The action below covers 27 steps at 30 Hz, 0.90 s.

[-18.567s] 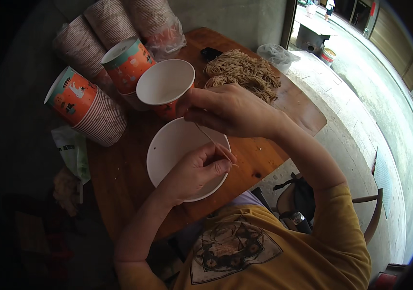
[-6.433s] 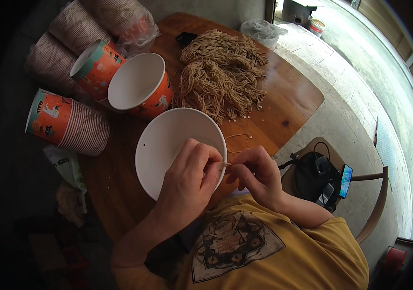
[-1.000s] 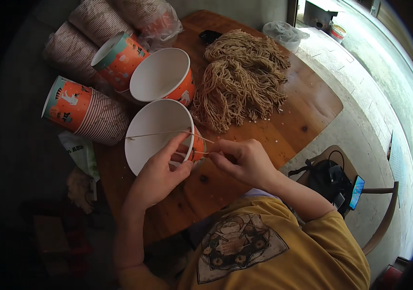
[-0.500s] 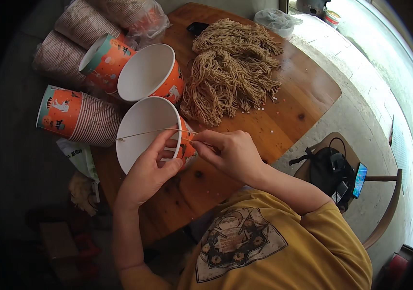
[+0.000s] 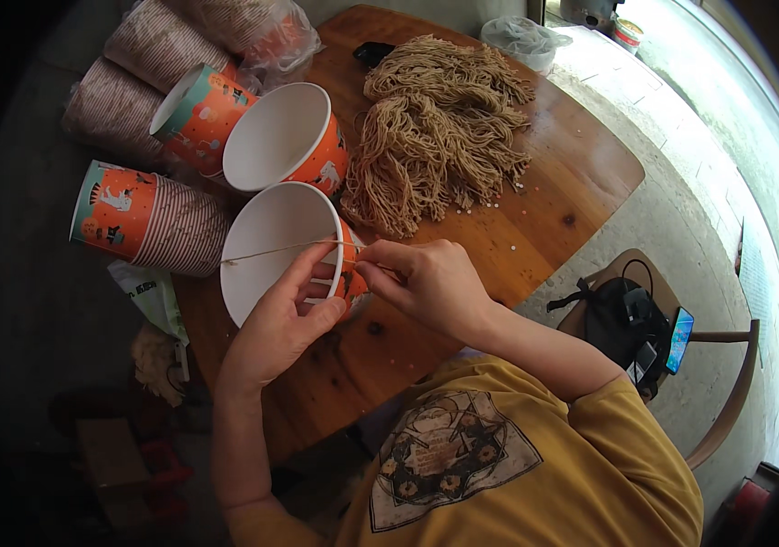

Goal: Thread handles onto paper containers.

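Far left, a nested stack of orange cups [image 5: 148,219] at the table edge, wrapped cup sleeves [image 5: 116,105] behind it; both probably parked there as supply, off the working spot. Next, a teal-rimmed cup [image 5: 203,118] and, just beside it, a white-lined cup [image 5: 276,137], both behind the front cup [image 5: 262,219], which sits in reach of both hands. Thin tan cord [image 5: 266,252] runs across that cup's mouth and over its right rim, pulled fairly straight, likely to take out slack. Left hand [image 5: 280,319]: fingers spread, partly inside the mouth, thumb at the near rim, so it seems to brace the wall; index fingertip sits by the cord at the rim, pressing or just touching, can't tell. Right hand [image 5: 440,287]: thumb and index pinching the cord outside the wall, other fingers curled, tips hidden. Right of that, a loose heap of cord [image 5: 444,128] lies on the wooden table [image 5: 590,173], presumably near for easy picking. Far right, chair [image 5: 722,401] holding a black bag [image 5: 622,314] and lit phone [image 5: 679,340], out of the way.
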Motion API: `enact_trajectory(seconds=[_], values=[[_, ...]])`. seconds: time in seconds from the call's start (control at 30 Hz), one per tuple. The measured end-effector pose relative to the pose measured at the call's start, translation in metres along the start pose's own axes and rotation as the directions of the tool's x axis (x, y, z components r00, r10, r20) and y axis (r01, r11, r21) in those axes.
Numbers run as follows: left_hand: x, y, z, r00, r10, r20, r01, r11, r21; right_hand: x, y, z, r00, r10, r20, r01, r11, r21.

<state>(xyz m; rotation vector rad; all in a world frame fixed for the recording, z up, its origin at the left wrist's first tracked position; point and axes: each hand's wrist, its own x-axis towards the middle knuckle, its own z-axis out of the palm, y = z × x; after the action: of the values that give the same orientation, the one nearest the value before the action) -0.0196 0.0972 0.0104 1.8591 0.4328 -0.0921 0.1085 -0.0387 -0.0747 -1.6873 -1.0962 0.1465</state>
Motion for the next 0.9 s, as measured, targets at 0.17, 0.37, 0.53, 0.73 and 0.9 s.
enact_trajectory(seconds=[0.17,0.37,0.53,0.73,0.9], values=[[0.007,0.003,-0.003,0.996,-0.078,-0.049,0.070,0.985,-0.156,0.005,-0.001,-0.003,1.000,0.014,0.021,-0.014,0.999,-0.033],[0.020,-0.007,-0.003,0.993,-0.004,-0.115,0.016,0.994,0.106,0.008,-0.007,-0.004,0.999,-0.030,0.038,0.034,0.994,-0.105],[0.024,-0.007,0.002,0.968,0.130,-0.217,-0.072,0.964,0.257,0.009,-0.006,-0.010,0.993,-0.107,0.048,0.113,0.983,-0.142],[0.015,-0.004,-0.006,0.936,0.118,-0.333,-0.140,0.989,-0.044,0.014,-0.001,-0.046,0.877,-0.423,0.230,0.462,0.872,-0.159],[0.019,-0.004,-0.009,0.978,0.034,-0.208,-0.111,0.922,-0.371,0.023,-0.008,-0.057,0.807,-0.543,0.232,0.566,0.824,-0.039]])
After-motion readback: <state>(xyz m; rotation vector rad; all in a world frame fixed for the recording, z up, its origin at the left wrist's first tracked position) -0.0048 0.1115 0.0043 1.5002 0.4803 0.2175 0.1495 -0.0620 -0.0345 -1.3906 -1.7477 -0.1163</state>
